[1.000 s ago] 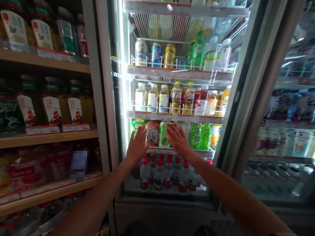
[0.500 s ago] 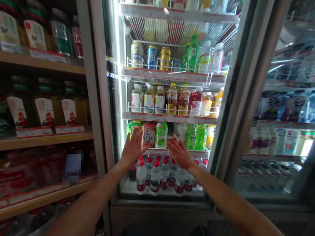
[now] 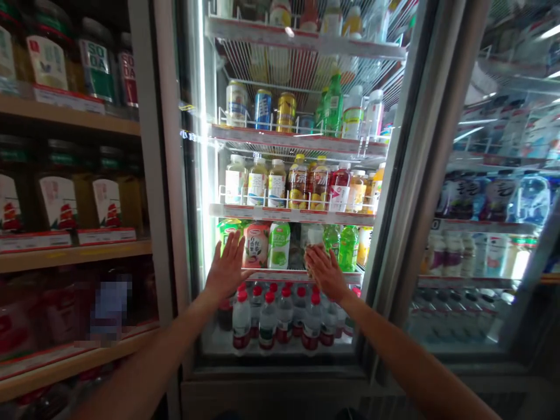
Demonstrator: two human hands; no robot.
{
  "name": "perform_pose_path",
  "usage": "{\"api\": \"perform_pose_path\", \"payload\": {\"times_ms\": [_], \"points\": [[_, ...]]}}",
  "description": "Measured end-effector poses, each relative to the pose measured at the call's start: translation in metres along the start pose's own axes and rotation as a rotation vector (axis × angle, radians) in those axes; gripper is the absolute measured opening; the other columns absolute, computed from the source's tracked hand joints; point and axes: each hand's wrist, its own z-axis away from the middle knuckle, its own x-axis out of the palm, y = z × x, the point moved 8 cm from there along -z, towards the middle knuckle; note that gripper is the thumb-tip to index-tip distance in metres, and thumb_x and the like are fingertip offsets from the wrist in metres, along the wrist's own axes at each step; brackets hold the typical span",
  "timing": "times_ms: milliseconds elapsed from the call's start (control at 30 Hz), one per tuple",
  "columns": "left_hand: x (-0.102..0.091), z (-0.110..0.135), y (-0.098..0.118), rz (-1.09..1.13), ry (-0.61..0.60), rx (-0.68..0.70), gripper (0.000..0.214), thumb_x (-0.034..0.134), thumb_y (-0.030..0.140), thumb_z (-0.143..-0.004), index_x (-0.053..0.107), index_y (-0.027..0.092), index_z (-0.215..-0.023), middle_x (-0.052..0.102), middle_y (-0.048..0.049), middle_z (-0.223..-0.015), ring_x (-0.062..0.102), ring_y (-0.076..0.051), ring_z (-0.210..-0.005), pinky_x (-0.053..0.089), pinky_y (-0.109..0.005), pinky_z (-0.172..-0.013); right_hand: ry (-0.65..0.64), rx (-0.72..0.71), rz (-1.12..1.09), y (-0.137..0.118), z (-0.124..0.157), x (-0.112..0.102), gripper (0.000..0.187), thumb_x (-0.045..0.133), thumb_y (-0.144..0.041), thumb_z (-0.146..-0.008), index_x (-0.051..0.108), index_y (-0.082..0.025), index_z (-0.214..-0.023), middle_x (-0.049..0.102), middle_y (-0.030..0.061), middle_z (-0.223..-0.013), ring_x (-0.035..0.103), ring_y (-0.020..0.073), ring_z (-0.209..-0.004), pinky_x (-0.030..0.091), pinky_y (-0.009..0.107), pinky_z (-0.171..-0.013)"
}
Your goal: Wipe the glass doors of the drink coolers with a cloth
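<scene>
My left hand (image 3: 226,271) is raised flat, fingers stretched, and looks pressed on the glass door (image 3: 280,140) of a lit drinks cooler. Behind its fingers are a green pack (image 3: 227,227) and a pink tea bottle (image 3: 256,246). My right hand (image 3: 324,269) lies on a crumpled pale cloth (image 3: 310,262), held under the fingers against the glass. Green bottles (image 3: 349,248) stand behind the glass beside that hand. Part of the cloth is hidden by the hand.
Water bottles with red caps (image 3: 268,321) fill the cooler's bottom. Bottles and cans (image 3: 286,112) line the shelves above. On the left is a wooden shelf (image 3: 79,254) with large bottles; on the right, a metal door frame (image 3: 406,175) and another cooler (image 3: 485,245).
My right hand has moved slightly right with the cloth, across the glass. The view has shifted a little, so the cooler sits further left. My left hand stays flat near the same bottles.
</scene>
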Motion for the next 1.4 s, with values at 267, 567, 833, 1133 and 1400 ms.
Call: {"api": "perform_pose_path", "payload": {"times_ms": [267,567,833,1133,1400], "points": [[0.002,-0.001,-0.002,0.017,-0.032,-0.015,0.082,0.045,0.054,-0.083,0.017,0.006,-0.143,0.017,-0.0196,-0.149,0.01,-0.029,-0.139,0.012,-0.049,-0.112,0.105,0.166,0.077,0.025,0.006,-0.01,0.046,0.039,-0.018,-0.089,0.04,-0.015,-0.134,0.046,0.0127,-0.138,0.021,0.0214,-0.139,0.017,0.048,-0.113],[0.004,0.0,-0.004,0.026,0.007,0.002,0.086,0.047,0.053,-0.082,0.008,0.009,-0.145,0.016,-0.0183,-0.149,0.01,-0.028,-0.14,0.01,-0.048,-0.112,0.14,0.273,0.055,0.062,0.016,-0.018,0.052,0.036,-0.02,-0.09,0.028,-0.014,-0.141,0.04,0.0153,-0.141,0.014,0.0221,-0.14,0.016,0.051,-0.113],[0.003,0.0,-0.003,0.024,0.002,-0.008,0.084,0.044,0.053,-0.084,0.007,0.008,-0.145,0.017,-0.0186,-0.149,0.011,-0.028,-0.14,0.012,-0.049,-0.112,0.029,0.22,0.034,0.052,0.069,-0.004,0.051,0.039,-0.018,-0.089,0.031,-0.019,-0.14,0.041,0.0123,-0.141,0.023,0.022,-0.138,0.023,0.049,-0.112],[0.003,0.0,-0.002,0.043,0.005,-0.003,0.085,0.044,0.054,-0.083,0.007,0.008,-0.145,0.017,-0.0191,-0.149,0.011,-0.029,-0.139,0.013,-0.05,-0.111,0.184,0.43,0.088,0.093,0.111,-0.021,0.064,0.038,-0.019,-0.091,0.006,-0.019,-0.146,0.021,0.0156,-0.15,0.02,0.0281,-0.139,0.036,0.055,-0.104],[0.002,-0.001,-0.003,0.016,0.038,0.001,0.084,0.041,0.054,-0.084,0.008,0.008,-0.145,0.018,-0.0192,-0.149,0.012,-0.029,-0.139,0.013,-0.05,-0.111,0.485,0.59,0.079,0.148,0.054,-0.044,0.056,0.03,-0.019,-0.092,0.013,-0.021,-0.146,0.027,0.0152,-0.148,0.022,0.0279,-0.138,0.032,0.06,-0.104]]}}
